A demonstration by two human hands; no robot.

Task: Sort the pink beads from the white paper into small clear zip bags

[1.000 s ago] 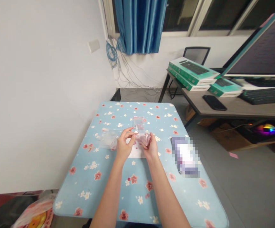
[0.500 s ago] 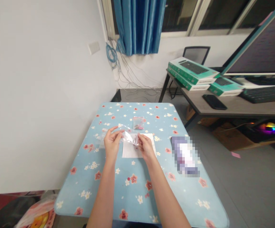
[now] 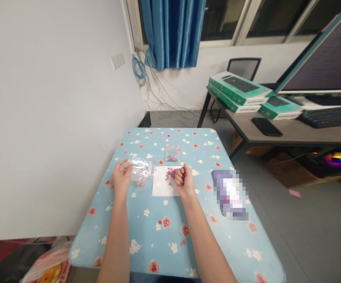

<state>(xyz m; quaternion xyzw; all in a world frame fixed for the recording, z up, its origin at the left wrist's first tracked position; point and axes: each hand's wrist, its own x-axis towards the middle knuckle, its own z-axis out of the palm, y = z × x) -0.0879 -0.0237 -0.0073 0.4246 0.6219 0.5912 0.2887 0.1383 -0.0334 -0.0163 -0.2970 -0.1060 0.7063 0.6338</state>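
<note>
My left hand (image 3: 121,175) is at the left part of the table, its fingers pinching the edge of a clear plastic bag (image 3: 142,169). The bag hangs over the table cloth, just left of a white sheet of paper (image 3: 162,184). A cluster of small dark pink beads (image 3: 170,173) lies on the upper right of the sheet. Over the sheet's right side is my right hand (image 3: 185,181), fingers curled in beside the beads; whether anything is inside them is hidden. Behind the sheet rests a small zip bag (image 3: 172,154) with pinkish pieces at its bottom.
A flowered blue cloth (image 3: 147,236) covers the table. One small red bead-like dot (image 3: 160,222) lies nearer me. A blurred-out purple and white item (image 3: 231,194) is at the right. The desk beyond holds green keyboard boxes (image 3: 238,88) and a black phone (image 3: 266,126).
My left hand has drawn the clear bag leftward off the paper. The right hand has let go of the bag and curled up. The beads on the paper now show.
</note>
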